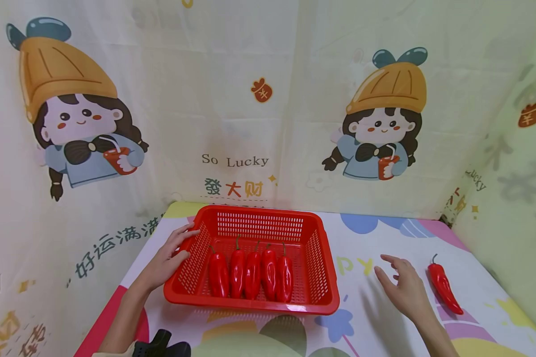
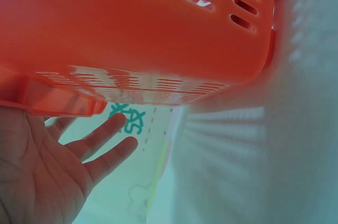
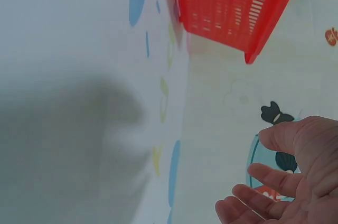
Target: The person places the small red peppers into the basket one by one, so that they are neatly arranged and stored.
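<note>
A red plastic basket [image 1: 261, 308] with slotted sides stands in the middle of the table. Inside it several glossy red chili peppers [image 1: 252, 275] with green stems lie side by side. My left hand [image 1: 163, 263] rests at the basket's left rim, its fingers extended; in the left wrist view the fingers [image 2: 108, 158] spread out below the rim. To the right of the basket my right hand [image 1: 404, 290] hovers over the table, holding nothing, fingers loosely bent. One more red chili pepper [image 1: 445, 288] lies on the table just right of that hand.
The table is covered by a printed cloth [image 1: 362, 243] with coloured shapes. Behind and on both sides hang pale curtains [image 1: 303, 148] with cartoon figures and lettering. A dark wrist device [image 1: 161, 344] sits on my left forearm.
</note>
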A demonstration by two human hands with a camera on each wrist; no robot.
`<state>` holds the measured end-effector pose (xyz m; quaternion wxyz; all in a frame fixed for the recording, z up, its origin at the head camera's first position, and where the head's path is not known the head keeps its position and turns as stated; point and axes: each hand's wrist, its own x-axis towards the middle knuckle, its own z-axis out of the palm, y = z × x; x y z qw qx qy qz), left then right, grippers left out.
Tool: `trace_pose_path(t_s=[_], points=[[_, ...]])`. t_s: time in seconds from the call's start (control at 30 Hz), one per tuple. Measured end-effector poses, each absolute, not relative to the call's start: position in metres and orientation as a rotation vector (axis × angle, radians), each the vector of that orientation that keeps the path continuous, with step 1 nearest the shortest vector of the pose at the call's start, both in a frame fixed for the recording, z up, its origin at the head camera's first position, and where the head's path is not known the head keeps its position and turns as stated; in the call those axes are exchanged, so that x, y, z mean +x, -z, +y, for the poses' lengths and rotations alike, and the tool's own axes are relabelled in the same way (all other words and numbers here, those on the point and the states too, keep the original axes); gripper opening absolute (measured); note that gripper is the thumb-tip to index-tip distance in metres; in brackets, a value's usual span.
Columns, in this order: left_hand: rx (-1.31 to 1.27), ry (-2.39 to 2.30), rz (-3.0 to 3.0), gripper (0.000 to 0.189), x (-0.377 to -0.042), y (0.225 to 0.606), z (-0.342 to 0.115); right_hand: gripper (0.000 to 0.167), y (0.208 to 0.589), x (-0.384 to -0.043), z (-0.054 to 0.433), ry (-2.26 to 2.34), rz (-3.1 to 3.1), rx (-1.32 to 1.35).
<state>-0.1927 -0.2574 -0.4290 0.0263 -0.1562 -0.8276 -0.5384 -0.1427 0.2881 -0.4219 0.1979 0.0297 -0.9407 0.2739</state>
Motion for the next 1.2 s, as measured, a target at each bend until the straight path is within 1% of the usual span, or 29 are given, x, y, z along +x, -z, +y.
trace_pose_path(t_s=[0.3,0.5,0.77,1.0,1.2], points=[[-0.486,1.671,-2.549,0.061,-0.196,0.431,-0.257,0.045,0.412,-0.141,0.314,-0.761,-2.631,-0.036],[-0.5,1.683,-2.538,0.061,-0.194,0.427,-0.258,0.043,0.409,-0.142,0.327,-0.793,-2.565,-0.012],[-0.499,1.717,-2.539,0.061,-0.192,0.429,-0.259,0.043,0.41,-0.145,0.34,-0.696,-2.584,-0.022],[-0.502,1.732,-2.533,0.061,-0.192,0.429,-0.259,0.045,0.411,-0.149,0.351,-0.673,-2.637,-0.097],[-0.506,1.739,-2.526,0.062,-0.192,0.429,-0.259,0.05,0.412,-0.149,0.362,-0.714,-2.719,-0.203]])
